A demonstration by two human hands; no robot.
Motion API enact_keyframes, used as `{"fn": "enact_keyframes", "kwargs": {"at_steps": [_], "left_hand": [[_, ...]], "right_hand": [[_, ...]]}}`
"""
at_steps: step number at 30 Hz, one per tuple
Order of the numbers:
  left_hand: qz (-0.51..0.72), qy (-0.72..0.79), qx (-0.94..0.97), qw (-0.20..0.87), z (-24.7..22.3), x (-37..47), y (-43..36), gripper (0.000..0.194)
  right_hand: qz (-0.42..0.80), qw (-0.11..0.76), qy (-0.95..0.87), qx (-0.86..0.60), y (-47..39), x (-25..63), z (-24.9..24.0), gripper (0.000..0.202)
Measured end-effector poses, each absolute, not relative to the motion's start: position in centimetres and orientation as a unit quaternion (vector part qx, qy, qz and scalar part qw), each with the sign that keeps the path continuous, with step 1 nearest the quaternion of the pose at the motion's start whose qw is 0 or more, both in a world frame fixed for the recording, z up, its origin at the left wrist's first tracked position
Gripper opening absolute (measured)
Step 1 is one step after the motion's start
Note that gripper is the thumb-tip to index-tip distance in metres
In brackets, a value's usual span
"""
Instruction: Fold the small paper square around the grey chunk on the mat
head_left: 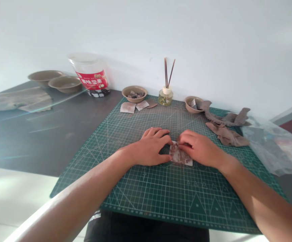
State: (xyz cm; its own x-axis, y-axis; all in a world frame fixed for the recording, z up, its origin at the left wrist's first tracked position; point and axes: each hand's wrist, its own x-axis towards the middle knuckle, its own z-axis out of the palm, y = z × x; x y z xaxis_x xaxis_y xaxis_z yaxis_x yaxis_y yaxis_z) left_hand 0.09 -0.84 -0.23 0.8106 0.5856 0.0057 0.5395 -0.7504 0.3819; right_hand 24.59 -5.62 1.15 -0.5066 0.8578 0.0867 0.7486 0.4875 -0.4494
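A small white square piece with brown smears (180, 156) lies on the green cutting mat (161, 188). My left hand (152, 146) rests on the mat at its left side, fingers apart, with thumb and forefinger tips touching the piece's left edge. Over the upper right part of the piece is my right hand (198, 148), its fingers pinched together; whatever is between them is too small to make out.
Behind stand a bowl of fragments (134, 94), a reed diffuser (165, 95) and another bowl (193, 105). Brown cloths (229, 134) and clear plastic (269, 148) lie right. At left are a plastic tub (90, 75), two bowls (66, 84) and a greyish cloth (20, 99).
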Motion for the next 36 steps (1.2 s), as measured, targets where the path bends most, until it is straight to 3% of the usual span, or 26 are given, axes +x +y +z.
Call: {"fn": "enact_keyframes", "kwargs": {"at_steps": [6,13,24,36], "left_hand": [[0.052,0.302,0.933,0.189,-0.1,0.2,-0.9,0.041],[0.063,0.304,0.933,0.182,-0.2,0.1,-0.9,0.040],[0.058,0.301,0.933,0.188,-0.2,0.1,-0.9,0.041],[0.055,0.300,0.934,0.184,-0.2,0.1,-0.8,0.041]], "right_hand": [[0.261,0.108,-0.873,-0.399,-6.2,24.4,1.6,0.009],[0.160,0.140,-0.839,-0.500,-5.2,25.0,0.7,0.009],[0.134,0.098,-0.882,-0.442,-6.9,24.0,0.9,0.013],[0.168,0.128,-0.871,-0.444,-6.3,23.8,0.6,0.009]]}}
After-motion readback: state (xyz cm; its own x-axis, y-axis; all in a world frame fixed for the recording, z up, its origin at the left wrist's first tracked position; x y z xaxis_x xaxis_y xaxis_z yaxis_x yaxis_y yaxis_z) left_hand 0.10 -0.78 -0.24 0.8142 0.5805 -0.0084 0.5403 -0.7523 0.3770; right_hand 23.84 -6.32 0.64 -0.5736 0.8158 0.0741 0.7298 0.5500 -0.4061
